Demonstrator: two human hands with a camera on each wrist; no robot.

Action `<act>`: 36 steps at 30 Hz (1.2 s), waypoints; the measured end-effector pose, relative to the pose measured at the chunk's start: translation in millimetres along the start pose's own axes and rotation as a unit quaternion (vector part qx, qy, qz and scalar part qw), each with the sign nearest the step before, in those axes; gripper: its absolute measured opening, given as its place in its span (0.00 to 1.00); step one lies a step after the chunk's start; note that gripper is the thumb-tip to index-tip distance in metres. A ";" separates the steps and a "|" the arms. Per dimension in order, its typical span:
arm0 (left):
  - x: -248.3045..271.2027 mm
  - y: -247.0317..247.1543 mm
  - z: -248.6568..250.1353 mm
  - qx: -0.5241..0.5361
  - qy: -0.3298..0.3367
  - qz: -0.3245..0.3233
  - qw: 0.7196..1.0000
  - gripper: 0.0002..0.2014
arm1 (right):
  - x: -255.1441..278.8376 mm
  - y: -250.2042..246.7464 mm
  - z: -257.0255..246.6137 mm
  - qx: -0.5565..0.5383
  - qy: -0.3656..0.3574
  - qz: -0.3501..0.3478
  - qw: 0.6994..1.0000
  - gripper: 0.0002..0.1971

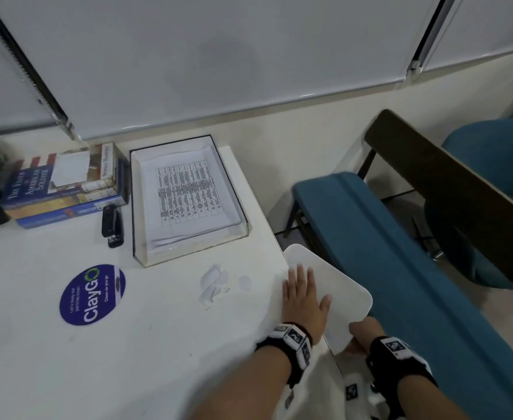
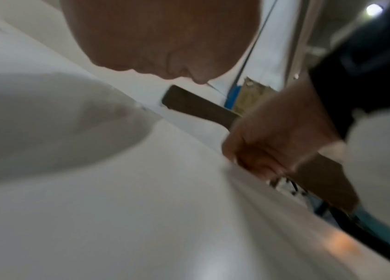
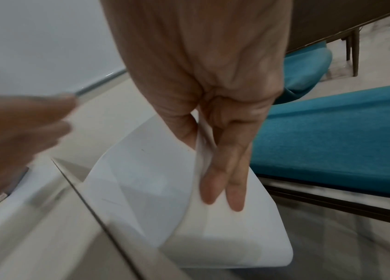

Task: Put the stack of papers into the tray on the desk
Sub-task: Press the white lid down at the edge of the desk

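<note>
A clear tray (image 1: 188,256) at the back of the white desk (image 1: 158,344) holds sheets topped by a printed table (image 1: 185,192). A stack of blank white papers (image 1: 340,286) lies at the desk's right edge and hangs over it. My left hand (image 1: 305,298) rests flat on the stack with straight fingers. My right hand (image 1: 361,331) grips the stack's near edge from beyond the desk. In the right wrist view, that hand (image 3: 203,161) has its thumb on one face of the curved papers (image 3: 225,236) and its fingers (image 3: 222,189) on the other.
Stacked books (image 1: 64,183) and a black stapler (image 1: 112,225) sit left of the tray. A round blue sticker (image 1: 93,294) and torn paper bits (image 1: 214,281) lie on the desk. A blue bench (image 1: 400,253) and a dark chair back (image 1: 461,189) stand right of it.
</note>
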State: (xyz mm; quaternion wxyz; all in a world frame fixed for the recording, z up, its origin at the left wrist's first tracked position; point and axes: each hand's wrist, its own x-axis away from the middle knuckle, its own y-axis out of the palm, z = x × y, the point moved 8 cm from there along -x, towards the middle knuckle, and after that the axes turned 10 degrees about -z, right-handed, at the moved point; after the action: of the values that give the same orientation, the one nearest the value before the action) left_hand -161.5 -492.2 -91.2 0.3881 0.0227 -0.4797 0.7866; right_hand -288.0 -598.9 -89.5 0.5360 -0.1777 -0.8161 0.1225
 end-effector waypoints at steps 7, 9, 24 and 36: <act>34.4 -119.4 -127.0 -0.087 -0.116 0.020 0.989 0.32 | 2.8 -4.2 10.7 -0.028 0.038 0.015 0.999 0.14; 35.3 -127.9 -152.5 -0.097 -0.120 -0.002 0.988 0.30 | 3.2 -2.9 11.0 -0.024 0.033 0.017 0.999 0.19; 33.1 40.1 -22.0 -0.093 0.023 -0.051 0.994 0.50 | -7.8 -3.7 28.1 -0.023 0.014 0.029 0.999 0.09; 5.6 17.8 60.7 -0.141 0.041 -0.028 0.989 0.39 | -20.5 -5.8 33.7 -0.051 0.011 -0.002 0.999 0.07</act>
State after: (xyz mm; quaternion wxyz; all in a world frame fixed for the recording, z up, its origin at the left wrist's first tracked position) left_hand -197.1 -540.1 -69.4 0.4292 -0.0514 -0.5688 0.6997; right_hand -312.5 -613.2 -117.6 0.5353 -0.2049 -0.8157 0.0779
